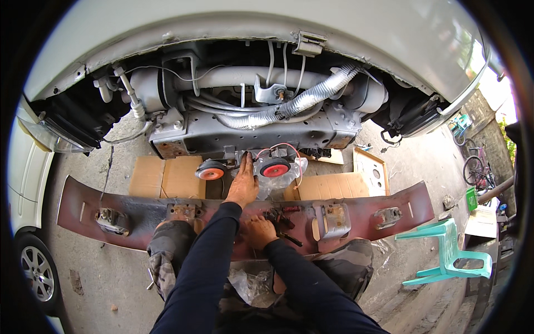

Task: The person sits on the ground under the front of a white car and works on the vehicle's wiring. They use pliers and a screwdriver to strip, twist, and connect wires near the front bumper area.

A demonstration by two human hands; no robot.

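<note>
My left hand (243,185) reaches forward between two round car horns, its fingers stretched out and their tips touching the bracket area under the grey front beam. One horn (211,171), black-rimmed with an orange-red face, sits left of the hand. The other horn (274,168) is to its right, with thin red wire (295,149) looping above it. Clear plastic wrap (270,186) lies under and around the right horn. Lower down, my right hand (260,231) rests on the inner side of a detached bumper (144,214), fingers slightly apart. Several hand tools (286,217) lie just beside it.
Above is the opened front of a vehicle, with a corrugated conduit (295,108) across the grey beam (245,131). Cardboard (172,172) lies on the concrete behind the bumper. A green plastic chair (445,253) is at right, a car wheel (38,270) at left.
</note>
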